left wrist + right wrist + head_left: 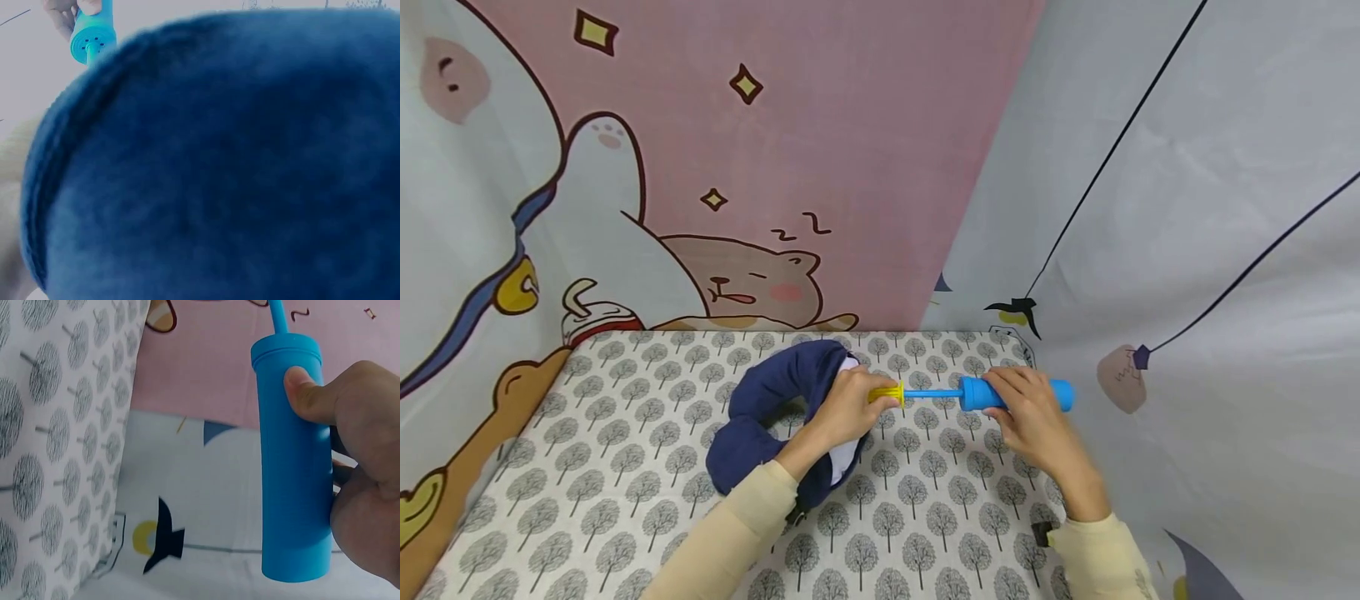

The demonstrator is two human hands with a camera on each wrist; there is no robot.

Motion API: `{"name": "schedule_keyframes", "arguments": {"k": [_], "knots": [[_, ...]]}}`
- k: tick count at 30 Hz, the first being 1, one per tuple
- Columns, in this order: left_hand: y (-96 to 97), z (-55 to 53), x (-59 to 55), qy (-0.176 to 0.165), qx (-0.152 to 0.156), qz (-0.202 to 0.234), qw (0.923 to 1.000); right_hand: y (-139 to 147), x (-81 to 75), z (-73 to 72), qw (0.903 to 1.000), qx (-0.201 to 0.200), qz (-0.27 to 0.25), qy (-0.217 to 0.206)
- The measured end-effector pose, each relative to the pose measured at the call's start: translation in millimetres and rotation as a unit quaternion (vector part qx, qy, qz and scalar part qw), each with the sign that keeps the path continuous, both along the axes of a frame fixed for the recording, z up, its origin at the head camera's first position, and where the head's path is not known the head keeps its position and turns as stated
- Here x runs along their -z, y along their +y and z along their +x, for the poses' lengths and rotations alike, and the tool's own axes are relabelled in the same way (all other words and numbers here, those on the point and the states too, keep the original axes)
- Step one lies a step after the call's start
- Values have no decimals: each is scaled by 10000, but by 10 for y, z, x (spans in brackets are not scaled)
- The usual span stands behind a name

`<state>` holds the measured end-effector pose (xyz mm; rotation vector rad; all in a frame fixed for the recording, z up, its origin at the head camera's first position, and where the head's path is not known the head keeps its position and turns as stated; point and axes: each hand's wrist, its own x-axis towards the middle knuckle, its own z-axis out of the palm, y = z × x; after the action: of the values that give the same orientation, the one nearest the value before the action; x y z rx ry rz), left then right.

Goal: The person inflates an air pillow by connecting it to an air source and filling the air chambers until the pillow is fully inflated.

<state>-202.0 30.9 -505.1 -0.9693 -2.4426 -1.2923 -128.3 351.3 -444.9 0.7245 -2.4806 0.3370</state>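
Note:
A blue hand pump with a yellow handle is held sideways above the table, its thin blue rod partly drawn out. My left hand grips the yellow handle. Around the pump's cylinder curl the fingers of my right hand; the thumb lies along its side in the right wrist view. A navy U-shaped neck pillow with a white inner part lies under and behind my left forearm. In the left wrist view the pillow covers most of the picture and hides my left fingers.
The table carries a white cloth printed with grey trees. Behind it hangs a pink curtain with cartoon animals, and a pale fabric wall stands close at the right. A black strap buckle sticks out by the pillow.

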Motion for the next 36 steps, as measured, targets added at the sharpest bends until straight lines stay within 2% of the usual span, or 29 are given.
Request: {"name": "schedule_keyframes", "arguments": {"k": [5, 10, 19, 22, 25, 28, 32, 36], "knots": [[21, -3, 7, 40, -30, 39, 10000, -146, 52, -39, 9998, -110, 23, 151], [8, 31, -46, -84, 14, 8, 10000, -312, 106, -74, 9996, -181, 67, 205], [25, 170, -288, -213, -43, -359, 9991, -593, 188, -104, 9990, -271, 65, 357], [30, 177, -306, -172, -35, -428, 9989, -671, 202, -110, 9994, -218, 74, 266], [28, 144, -257, -98, 79, -327, 9994, -731, 205, -108, 9996, -186, 111, 179], [26, 60, -117, 48, 234, -217, 9995, -754, 194, -99, 9997, -165, 162, 83], [30, -43, 36, 196, 295, -206, 9992, -702, 179, -95, 9997, -133, 153, -98], [12, -62, 45, 173, 199, -270, 9993, -562, 155, -95, 9997, -60, 141, -193]]}}
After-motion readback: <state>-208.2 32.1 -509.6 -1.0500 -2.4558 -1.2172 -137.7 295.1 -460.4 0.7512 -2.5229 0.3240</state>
